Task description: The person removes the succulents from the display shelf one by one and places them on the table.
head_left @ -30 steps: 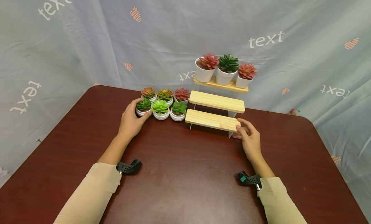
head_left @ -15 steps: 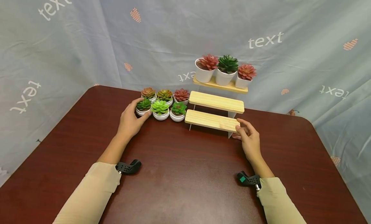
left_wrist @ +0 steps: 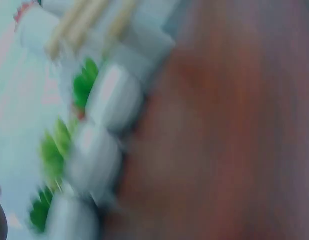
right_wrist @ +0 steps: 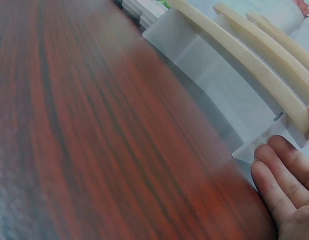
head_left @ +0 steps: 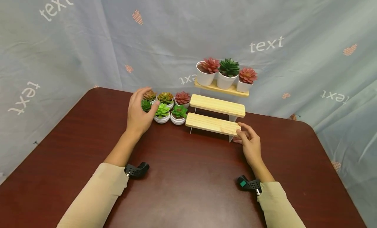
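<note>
My left hand (head_left: 139,115) hovers at the left end of the potted succulents, fingers loosely curved and nothing visible in its grasp. It partly hides a dark green succulent (head_left: 146,105) and an orange-brown succulent (head_left: 149,95). Beside its thumb sits a light green succulent (head_left: 162,110) in a white ribbed pot. At the right end of a three-tier display stand (head_left: 213,123), my right hand (head_left: 251,146) holds the corner of the lowest wooden board with thumb and index finger. In the right wrist view its other fingertips (right_wrist: 264,152) touch the stand's clear side panel.
A green succulent (head_left: 179,112), a yellow-orange succulent (head_left: 166,98) and a red succulent (head_left: 182,98) stand left of the display stand. Its top board carries two red succulents and a dark green succulent (head_left: 229,69). A patterned curtain (head_left: 165,34) hangs behind the table (head_left: 188,175).
My left hand has let go of the dark green succulent's pot and risen up and slightly right. The right hand keeps its hold, while the head view has shifted slightly.
</note>
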Tool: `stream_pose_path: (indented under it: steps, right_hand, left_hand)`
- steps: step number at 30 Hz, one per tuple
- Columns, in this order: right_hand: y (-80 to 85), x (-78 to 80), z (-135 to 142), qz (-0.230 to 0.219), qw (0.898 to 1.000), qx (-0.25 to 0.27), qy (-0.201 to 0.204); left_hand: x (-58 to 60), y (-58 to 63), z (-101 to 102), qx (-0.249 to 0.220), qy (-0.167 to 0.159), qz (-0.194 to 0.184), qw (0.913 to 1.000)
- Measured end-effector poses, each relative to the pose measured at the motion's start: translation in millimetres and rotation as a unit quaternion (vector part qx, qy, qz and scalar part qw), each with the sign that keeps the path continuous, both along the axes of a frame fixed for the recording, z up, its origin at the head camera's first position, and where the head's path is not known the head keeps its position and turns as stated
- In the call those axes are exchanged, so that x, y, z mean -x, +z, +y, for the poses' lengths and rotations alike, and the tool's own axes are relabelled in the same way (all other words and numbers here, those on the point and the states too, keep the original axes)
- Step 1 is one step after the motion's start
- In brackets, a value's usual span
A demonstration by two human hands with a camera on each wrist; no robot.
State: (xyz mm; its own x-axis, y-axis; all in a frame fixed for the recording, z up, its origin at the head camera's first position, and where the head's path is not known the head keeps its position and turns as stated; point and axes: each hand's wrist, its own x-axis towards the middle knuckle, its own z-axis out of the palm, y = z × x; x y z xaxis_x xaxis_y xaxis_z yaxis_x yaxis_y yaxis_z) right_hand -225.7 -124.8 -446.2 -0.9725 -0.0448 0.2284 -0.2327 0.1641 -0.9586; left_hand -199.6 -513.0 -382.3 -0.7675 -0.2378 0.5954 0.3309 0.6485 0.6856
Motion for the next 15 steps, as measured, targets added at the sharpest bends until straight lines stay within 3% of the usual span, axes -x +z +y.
stream_pose_path:
  steps: [3, 9, 15]
  right_hand:
    - [-1.3, -0.1, -0.3, 0.002, 1.000, -0.002, 0.000]
    - [-1.2, 0.8, 1.0, 0.010, 1.000, -0.002, -0.001]
    - [-2.0, 1.1, 1.1, 0.004, 1.000, -0.001, 0.001]
  left_hand:
    - [5.9, 18.7, 16.1, 0.005, -0.024, -0.008, 0.9997]
    - [25.3, 59.2, 44.2, 0.048, -0.105, -0.054, 0.9919]
    - [48.8, 82.4, 64.3, 0.060, -0.152, -0.084, 0.9830]
